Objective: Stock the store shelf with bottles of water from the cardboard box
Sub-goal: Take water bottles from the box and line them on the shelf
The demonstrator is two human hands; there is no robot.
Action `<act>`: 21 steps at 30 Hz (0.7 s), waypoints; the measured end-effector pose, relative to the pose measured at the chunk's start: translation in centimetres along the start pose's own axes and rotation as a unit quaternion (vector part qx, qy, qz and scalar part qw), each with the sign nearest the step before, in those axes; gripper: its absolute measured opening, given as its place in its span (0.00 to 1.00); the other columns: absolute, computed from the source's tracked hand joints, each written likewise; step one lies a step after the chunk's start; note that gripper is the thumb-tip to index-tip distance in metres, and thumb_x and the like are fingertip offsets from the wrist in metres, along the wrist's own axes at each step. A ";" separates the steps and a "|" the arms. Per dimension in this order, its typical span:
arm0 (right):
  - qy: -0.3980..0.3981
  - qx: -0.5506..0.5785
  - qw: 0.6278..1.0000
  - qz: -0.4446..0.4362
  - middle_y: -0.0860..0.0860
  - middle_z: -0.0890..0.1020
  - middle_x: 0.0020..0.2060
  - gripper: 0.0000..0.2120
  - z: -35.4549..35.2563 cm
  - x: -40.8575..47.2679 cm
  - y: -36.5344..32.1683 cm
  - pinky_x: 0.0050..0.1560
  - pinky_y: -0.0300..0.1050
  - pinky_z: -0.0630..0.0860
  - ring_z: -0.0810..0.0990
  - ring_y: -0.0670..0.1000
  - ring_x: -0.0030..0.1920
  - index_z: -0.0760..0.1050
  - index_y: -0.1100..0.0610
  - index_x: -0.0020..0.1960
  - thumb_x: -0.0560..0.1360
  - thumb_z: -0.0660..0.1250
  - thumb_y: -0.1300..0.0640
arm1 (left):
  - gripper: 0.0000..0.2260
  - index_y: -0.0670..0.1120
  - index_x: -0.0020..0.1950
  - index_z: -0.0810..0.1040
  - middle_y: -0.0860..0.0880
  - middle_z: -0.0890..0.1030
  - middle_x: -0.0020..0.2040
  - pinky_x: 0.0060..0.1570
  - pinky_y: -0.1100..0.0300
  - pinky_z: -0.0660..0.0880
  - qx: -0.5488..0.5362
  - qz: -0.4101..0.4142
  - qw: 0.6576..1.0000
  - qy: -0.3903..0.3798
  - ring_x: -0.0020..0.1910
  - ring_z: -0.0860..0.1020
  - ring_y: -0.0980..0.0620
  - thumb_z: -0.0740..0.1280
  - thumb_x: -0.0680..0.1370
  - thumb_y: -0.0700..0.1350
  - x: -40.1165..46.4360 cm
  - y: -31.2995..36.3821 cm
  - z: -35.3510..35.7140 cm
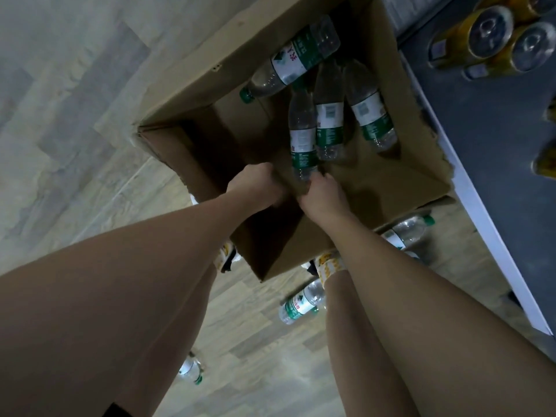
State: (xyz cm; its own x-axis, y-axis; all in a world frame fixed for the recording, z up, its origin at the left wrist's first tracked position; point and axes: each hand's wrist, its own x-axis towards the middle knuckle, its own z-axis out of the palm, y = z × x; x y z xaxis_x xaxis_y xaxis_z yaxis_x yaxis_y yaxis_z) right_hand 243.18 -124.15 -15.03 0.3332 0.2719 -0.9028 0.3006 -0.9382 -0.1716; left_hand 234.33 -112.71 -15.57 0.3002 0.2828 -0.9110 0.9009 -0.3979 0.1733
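Note:
An open cardboard box (186,82) lies on the wood floor with several clear water bottles inside, green-and-white labelled. One bottle (294,58) lies across the far side, and three others (329,121) lean together lower down. My left hand (260,185) is curled round the edge of a cardboard flap (293,186) inside the box. My right hand (322,194) grips the same flap from the other side, its fingertips right against the base of the nearest bottle (302,136).
The store shelf (496,145), dark with a white front edge, runs down the right side and carries yellow cans (487,31). Loose water bottles lie on the floor: one (301,305) between my arms, one (406,233) beside the box, one (191,371) lower left.

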 end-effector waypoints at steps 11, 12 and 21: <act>0.101 0.087 0.982 0.136 0.59 0.71 0.67 0.40 6.4 11.6 0.1 0.61 0.58 0.76 0.74 0.60 0.65 0.58 0.59 0.75 0.73 0.72 0.44 | 0.12 0.47 0.60 0.77 0.46 0.80 0.51 0.40 0.54 0.76 -0.140 -0.053 0.989 0.009 0.46 0.79 0.47 0.64 0.77 0.46 9.0 -1.9 4.3; 0.116 0.081 0.980 0.139 0.60 0.72 0.67 0.40 6.9 12.2 0.1 0.60 0.58 0.76 0.75 0.60 0.65 0.58 0.60 0.75 0.73 0.73 0.44 | 0.12 0.47 0.59 0.77 0.47 0.80 0.50 0.41 0.55 0.77 -0.148 -0.054 0.987 0.011 0.46 0.79 0.47 0.64 0.77 0.47 9.4 -2.0 4.6; 0.030 0.137 0.982 0.129 0.54 0.77 0.63 0.37 7.0 9.8 0.0 0.58 0.51 0.77 0.77 0.56 0.61 0.69 0.53 0.69 0.67 0.73 0.37 | 0.13 0.46 0.60 0.78 0.45 0.80 0.53 0.42 0.58 0.69 -0.123 -0.045 0.991 0.011 0.47 0.76 0.47 0.62 0.77 0.47 6.7 -3.2 5.2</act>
State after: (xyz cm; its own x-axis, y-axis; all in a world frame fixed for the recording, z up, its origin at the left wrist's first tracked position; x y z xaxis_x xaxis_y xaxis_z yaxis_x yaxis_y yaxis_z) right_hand 240.19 -122.95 -26.59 0.4213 0.0217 -0.9066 -0.0501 -0.9976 -0.0472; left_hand 231.84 -114.03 -24.21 0.2189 0.3273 -0.9192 0.9729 -0.1451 0.1800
